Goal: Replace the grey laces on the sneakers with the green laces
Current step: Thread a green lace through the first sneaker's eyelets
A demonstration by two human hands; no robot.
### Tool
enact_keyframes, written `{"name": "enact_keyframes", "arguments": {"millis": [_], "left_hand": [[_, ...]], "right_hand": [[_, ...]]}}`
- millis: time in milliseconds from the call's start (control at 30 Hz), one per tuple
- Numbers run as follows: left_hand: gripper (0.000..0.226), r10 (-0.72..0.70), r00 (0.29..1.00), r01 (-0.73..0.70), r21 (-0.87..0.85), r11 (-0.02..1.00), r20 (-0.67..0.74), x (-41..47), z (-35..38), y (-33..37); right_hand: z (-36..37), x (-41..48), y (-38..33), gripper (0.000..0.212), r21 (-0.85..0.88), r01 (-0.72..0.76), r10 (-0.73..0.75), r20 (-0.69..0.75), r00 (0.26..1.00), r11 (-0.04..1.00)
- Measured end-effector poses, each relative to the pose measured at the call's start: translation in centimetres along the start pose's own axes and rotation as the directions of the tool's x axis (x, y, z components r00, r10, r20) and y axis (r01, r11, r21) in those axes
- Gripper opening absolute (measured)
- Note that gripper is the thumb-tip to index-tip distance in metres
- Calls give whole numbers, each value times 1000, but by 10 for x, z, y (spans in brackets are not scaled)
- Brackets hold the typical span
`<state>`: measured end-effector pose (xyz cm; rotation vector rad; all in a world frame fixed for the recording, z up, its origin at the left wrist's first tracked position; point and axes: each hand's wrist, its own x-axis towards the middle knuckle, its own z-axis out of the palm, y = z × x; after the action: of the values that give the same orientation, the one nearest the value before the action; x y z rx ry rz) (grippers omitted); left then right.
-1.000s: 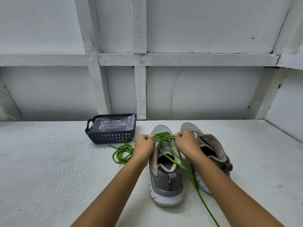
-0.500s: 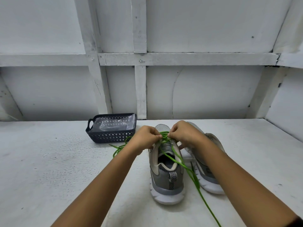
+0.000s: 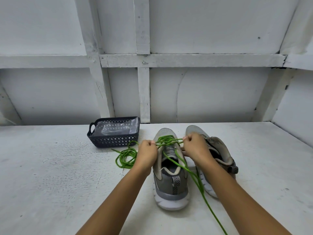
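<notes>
Two grey sneakers stand side by side on the white table, toes pointing away. The left sneaker [image 3: 171,180] has a green lace [image 3: 166,141] threaded across its front eyelets. My left hand [image 3: 147,154] pinches the lace on the shoe's left side. My right hand [image 3: 195,147] pinches it on the right side. One loose end lies coiled on the table left of my left hand; the other runs back between my arms. The right sneaker [image 3: 220,150] shows no lace and is partly hidden by my right arm.
A dark perforated basket [image 3: 113,138] lined with clear plastic sits behind and left of the shoes. The white table [image 3: 50,175] ends at a white framed wall close behind.
My hands came together over the lace at the front of the left sneaker, then pulled apart again to its two sides. The coiled lace end is visible again.
</notes>
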<state>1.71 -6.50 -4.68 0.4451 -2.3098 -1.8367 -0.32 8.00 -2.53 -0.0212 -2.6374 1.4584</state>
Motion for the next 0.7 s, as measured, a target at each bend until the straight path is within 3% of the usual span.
{"name": "enact_keyframes", "arguments": {"millis": [133,167,267,333,433,567,700], "left_hand": [[11,138,990,-139,-51,989,-19,-12,-5,5],[4,219,976,-219,-39,975,-4,-16,-7,7],[11,400,912,-409,115,905,95,-22,-8,7],[9,444,890,-455,225,862,100,-22,-6,5],[10,483,875,-477,245,844,38,-23,-2,5],[4,443,894,-432,137,891,-62,-26,-1,6],[9,155,979,-178,-175,968,-134,-22,-4,1]], "right_hand": [[-6,-12,-3,11,-30,89,-89,19,996,996],[-8,-15,-5,16,-109,148,-143,51,988,983],[-10,-24,-12,28,-276,277,-251,125,960,921],[-9,-28,-16,21,-288,285,-261,121,958,914],[-6,-31,-18,15,-329,290,-277,85,957,899],[-3,-33,-13,12,-237,271,-279,2,960,933],[-3,-32,-5,9,-78,179,-186,-104,977,981]]}}
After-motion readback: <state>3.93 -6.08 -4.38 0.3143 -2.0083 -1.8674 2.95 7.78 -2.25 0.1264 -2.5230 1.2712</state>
